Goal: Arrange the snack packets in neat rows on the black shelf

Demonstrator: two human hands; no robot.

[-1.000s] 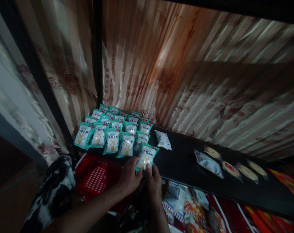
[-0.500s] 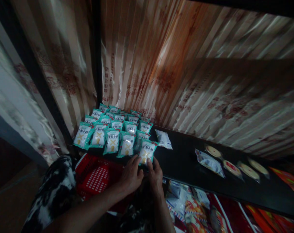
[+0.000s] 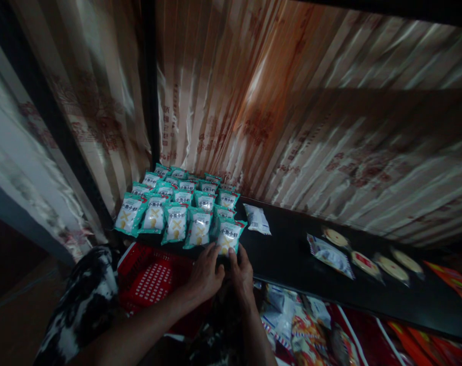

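Observation:
A teal and white snack bag [image 3: 229, 236] is at the front right corner of a group of matching bags, held at its lower part between my two hands. My left hand [image 3: 207, 272] has its fingertips at the bag's lower left edge, with the thumb standing apart. Against the lower right side, my right hand [image 3: 241, 272] has its thumb at the front and its fingers around the edge. Several like snack bags [image 3: 176, 221] stand in rows to the left and behind, their printed fronts facing me.
On the black shelf [image 3: 287, 249] are a pale bag [image 3: 256, 218], a blue and white packet [image 3: 330, 255] and several round packs [image 3: 366, 264]. Below are a red basket [image 3: 154, 279] and more packaged food [image 3: 307, 325]. A dark post [image 3: 150, 81] and curtain [image 3: 223, 91] stand behind.
My right hand has shifted slightly left and down, its thumb now lower on the bag's front. The bag has settled slightly left; my left hand is almost unmoved.

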